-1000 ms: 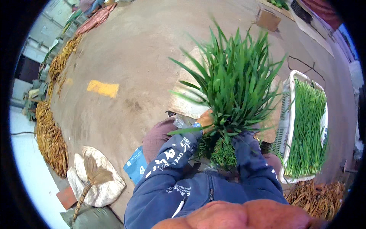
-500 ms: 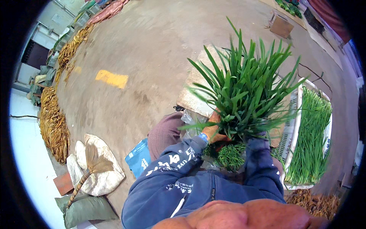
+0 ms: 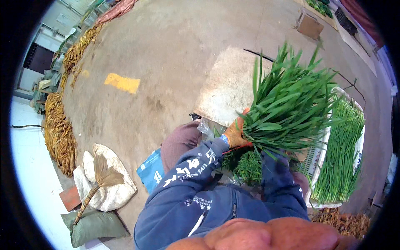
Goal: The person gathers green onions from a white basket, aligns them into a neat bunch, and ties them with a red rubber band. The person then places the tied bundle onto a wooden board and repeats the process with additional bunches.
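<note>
A thick bunch of green garlic chives (image 3: 287, 110) is gripped in my left hand (image 3: 236, 132), which wears an orange glove. Its leaves fan upward and to the right, over the edge of the white crate. A thin red strip (image 3: 240, 147) shows beside the glove. My right forearm (image 3: 275, 166) reaches under the bunch, where the leaves hide that hand and its fingers. More loose greens (image 3: 248, 166) lie below the bunch, between my forearms and close to my body.
At the right stands a white slatted crate (image 3: 326, 156) of laid-out chives (image 3: 339, 150). A pale worn board (image 3: 227, 85) lies ahead. Further off is a cardboard box (image 3: 310, 26). To the left are a straw broom (image 3: 102, 177), a white sack (image 3: 125, 193) and dried leaves (image 3: 59, 135).
The bunch has tipped over to the right, its leaves leaning toward the crate. More of the pale board and of the orange glove shows now.
</note>
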Available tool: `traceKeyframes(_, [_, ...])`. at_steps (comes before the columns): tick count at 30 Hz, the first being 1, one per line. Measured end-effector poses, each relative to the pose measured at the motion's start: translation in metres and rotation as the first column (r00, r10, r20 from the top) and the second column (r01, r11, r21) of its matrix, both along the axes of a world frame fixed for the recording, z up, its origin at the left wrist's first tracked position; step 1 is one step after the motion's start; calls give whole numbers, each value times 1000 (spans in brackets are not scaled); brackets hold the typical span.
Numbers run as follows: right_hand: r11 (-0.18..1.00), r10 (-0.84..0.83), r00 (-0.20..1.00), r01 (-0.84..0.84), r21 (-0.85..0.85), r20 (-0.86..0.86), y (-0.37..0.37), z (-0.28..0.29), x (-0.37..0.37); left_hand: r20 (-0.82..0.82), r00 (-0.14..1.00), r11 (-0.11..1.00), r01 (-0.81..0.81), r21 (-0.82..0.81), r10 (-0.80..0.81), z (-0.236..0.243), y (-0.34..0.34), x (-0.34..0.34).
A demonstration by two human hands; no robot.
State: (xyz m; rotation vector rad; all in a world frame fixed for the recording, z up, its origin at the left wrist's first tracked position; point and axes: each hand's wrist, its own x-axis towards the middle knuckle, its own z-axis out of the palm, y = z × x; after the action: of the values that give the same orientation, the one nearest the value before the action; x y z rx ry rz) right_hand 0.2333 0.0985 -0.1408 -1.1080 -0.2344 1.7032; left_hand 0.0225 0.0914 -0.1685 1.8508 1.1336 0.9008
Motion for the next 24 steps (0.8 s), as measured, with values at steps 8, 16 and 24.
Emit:
traceKeyframes(8, [987, 4, 1000, 0, 158, -25, 7, 10, -18, -359, 925, 992, 123, -24, -123, 13, -6, 9])
traceKeyframes(16, [931, 47, 947, 74, 357, -318, 18, 23, -78, 225, 974, 903, 103, -418, -7, 43, -1, -18])
traceKeyframes(24, [986, 34, 830, -117, -115, -557, -23, -57, -60, 494, 869, 698, 335, -633, 30, 22, -6, -45])
